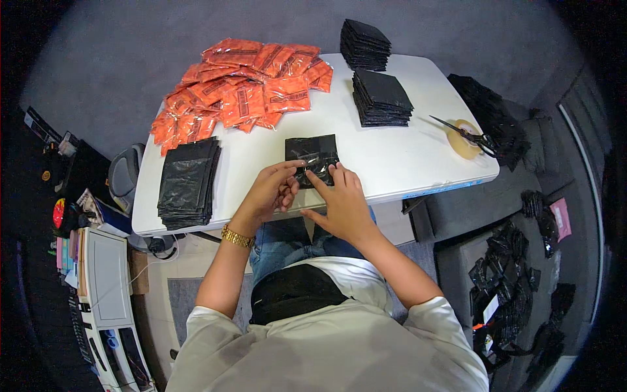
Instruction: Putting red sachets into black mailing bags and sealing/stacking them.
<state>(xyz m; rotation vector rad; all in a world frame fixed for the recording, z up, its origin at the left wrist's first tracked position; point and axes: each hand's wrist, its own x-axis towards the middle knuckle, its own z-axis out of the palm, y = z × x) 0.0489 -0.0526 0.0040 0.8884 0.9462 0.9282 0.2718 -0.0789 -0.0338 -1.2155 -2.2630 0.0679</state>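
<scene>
A flat, shiny black packet (311, 145) lies on the white counter (385, 153), close to the near edge and about midway between left and right, with both hands over its near part. The left hand (272, 189), which comes in with a gold-coloured watch (237, 236) on its wrist, has one finger stretched across the packet while the others are half curled; whether it pinches the film cannot be told. The right hand (341, 201) is spread, its index fingertip on the packet, more fingers by the packet's right edge, and its thumb held out to the left near the counter's near edge. Left of the packet, well apart from it, stands a neat stack of black packets (186, 183). Beyond that, a loose heap of orange packets (245, 91) in clear wrapping covers the far left part of the counter, overlapping at many angles. Toward the far right are two more black piles, a nearer one (383, 98) and a farther one (365, 46) at the far edge. At the right end, black scissors (466, 135) lie across a roll of tape (463, 150), blades pointing left. Crumpled black plastic (503, 281) covers part of the grey sofa (473, 206) on the right.
</scene>
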